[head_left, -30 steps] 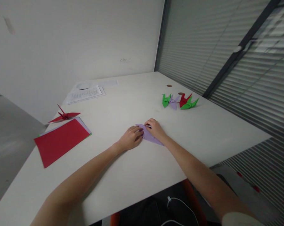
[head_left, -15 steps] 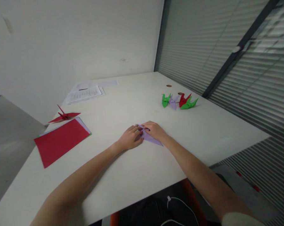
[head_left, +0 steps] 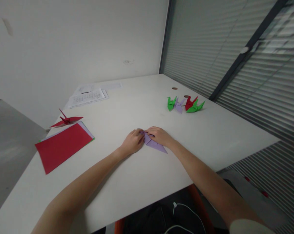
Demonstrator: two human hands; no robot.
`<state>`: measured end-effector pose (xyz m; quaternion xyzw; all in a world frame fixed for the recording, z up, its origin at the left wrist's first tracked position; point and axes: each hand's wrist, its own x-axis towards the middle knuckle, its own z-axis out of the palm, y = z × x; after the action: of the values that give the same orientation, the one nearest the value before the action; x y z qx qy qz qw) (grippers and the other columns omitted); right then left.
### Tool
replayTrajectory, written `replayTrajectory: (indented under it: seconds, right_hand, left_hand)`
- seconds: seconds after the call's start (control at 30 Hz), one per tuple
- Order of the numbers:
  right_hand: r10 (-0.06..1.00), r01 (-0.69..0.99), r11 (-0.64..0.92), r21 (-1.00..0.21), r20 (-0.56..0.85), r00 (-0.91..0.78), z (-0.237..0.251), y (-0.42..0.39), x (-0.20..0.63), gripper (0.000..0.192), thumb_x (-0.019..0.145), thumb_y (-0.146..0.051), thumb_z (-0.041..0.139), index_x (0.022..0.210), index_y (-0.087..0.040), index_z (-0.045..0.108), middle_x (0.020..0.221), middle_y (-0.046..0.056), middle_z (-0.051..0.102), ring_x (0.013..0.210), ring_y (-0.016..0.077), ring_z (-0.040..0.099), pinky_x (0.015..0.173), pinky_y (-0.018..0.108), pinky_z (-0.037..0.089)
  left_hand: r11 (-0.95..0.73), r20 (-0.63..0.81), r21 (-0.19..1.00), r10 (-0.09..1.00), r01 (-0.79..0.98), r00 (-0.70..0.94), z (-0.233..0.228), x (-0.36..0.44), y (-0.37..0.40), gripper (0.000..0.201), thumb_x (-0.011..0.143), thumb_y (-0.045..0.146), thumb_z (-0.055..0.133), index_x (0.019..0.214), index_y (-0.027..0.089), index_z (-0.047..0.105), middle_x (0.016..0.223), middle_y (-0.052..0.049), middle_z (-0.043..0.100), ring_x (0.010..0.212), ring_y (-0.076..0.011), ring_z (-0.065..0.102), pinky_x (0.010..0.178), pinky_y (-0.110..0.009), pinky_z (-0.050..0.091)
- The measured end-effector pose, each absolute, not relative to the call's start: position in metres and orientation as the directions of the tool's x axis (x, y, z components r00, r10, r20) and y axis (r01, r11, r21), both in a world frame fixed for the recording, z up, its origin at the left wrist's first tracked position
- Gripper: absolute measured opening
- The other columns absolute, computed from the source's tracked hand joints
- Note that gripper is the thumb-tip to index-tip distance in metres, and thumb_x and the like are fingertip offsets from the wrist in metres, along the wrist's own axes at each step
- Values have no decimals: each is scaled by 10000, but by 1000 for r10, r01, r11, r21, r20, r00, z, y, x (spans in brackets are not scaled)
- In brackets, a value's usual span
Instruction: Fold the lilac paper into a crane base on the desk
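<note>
A: Both hands are down on the table (head_left: 210,136), meeting over the lilac paper (head_left: 154,145) near the middle of the view.

B: How are the hands set?

A: The left hand (head_left: 131,143) is curled narrow, fingertips pressing the paper's 9 o'clock end. The right hand (head_left: 158,135) lies flat on the 12 o'clock edge, fingers pointing toward the left hand. The 2 hands almost touch.

B: And the paper itself?

A: Folded into a long pointed shape, lying flat, its sharp tip sticking out at 4 o'clock from under the right wrist.

B: What else is on the table?

A: At 2 o'clock from the hands, well apart, a cluster of 4 folded figures (head_left: 184,104): 2 green, 1 lilac, 1 red. At 9 o'clock, a stack of sheets (head_left: 62,145) with red on top. Just beyond that, a red crane (head_left: 67,120). At 11 o'clock, far back, printed pages (head_left: 88,96).
</note>
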<state>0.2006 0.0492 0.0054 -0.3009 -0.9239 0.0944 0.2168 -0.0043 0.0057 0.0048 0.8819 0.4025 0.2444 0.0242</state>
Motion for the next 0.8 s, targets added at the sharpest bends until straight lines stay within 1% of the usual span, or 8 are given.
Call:
replayTrajectory:
  seconds: [0.1, 0.23, 0.37, 0.5, 0.6, 0.67, 0.8]
  right_hand:
    - [587, 500, 808, -313, 347, -732, 5, 49, 200, 220, 811, -42, 580, 923, -175, 715, 1086, 78, 722, 1044, 208, 644, 958, 388, 505]
    - [583, 496, 811, -310, 344, -736, 3, 48, 199, 248, 819, -52, 583, 991, -171, 716, 1081, 84, 725, 1037, 204, 646, 949, 377, 508]
    - [570, 489, 819, -301, 318, -758, 5, 48, 199, 263, 815, -65, 599, 1013, -190, 719, 1078, 73, 728, 1028, 200, 647, 947, 374, 504]
    - [571, 482, 815, -321, 301, -764, 9, 47, 199, 278, 794, -43, 605, 992, -192, 731, 1050, 70, 736, 1029, 200, 646, 949, 366, 501]
    - [577, 489, 808, -328, 282, -766, 11, 46, 200, 266, 792, -39, 601, 953, -198, 741, 1036, 63, 739, 1041, 198, 644, 958, 355, 497]
    - [581, 497, 806, -320, 269, -769, 11, 46, 200, 271, 792, -39, 601, 965, -195, 740, 1056, 61, 735, 1066, 199, 637, 977, 350, 486]
    - [584, 508, 804, -309, 250, -772, 11, 46, 200, 280, 798, -48, 596, 987, -198, 739, 1081, 61, 731, 1095, 203, 626, 996, 362, 478]
  left_hand:
    - [-680, 412, 205, 713, 704, 568, 3, -7, 11, 242, 931, 174, 464, 1036, 144, 680, 1212, -140, 618, 1034, -233, 625, 930, -398, 517]
    - [-688, 356, 153, 708, 710, 610, 5, -11, 18, 243, 929, 178, 481, 1044, 165, 695, 1117, -110, 687, 995, -230, 642, 884, -400, 514]
    - [-636, 341, 109, 746, 764, 572, 8, -10, 16, 242, 933, 208, 478, 1019, 189, 704, 1087, -104, 691, 984, -232, 631, 856, -411, 498]
    - [-568, 350, 100, 789, 817, 506, 8, -1, 2, 218, 938, 230, 476, 1019, 179, 672, 1074, -115, 655, 987, -249, 594, 826, -410, 498]
    - [-523, 359, 117, 815, 844, 455, 10, 7, -9, 246, 944, 307, 479, 1084, 159, 617, 1105, -139, 613, 1006, -272, 575, 842, -438, 495]
    - [-518, 360, 127, 819, 846, 447, 11, 9, -12, 263, 942, 316, 477, 1113, 152, 593, 1161, -148, 594, 1025, -275, 575, 857, -445, 494]
    - [-567, 364, 115, 788, 816, 497, 9, 8, -10, 281, 929, 285, 489, 1152, 144, 585, 1264, -157, 590, 1161, -282, 550, 989, -471, 440]
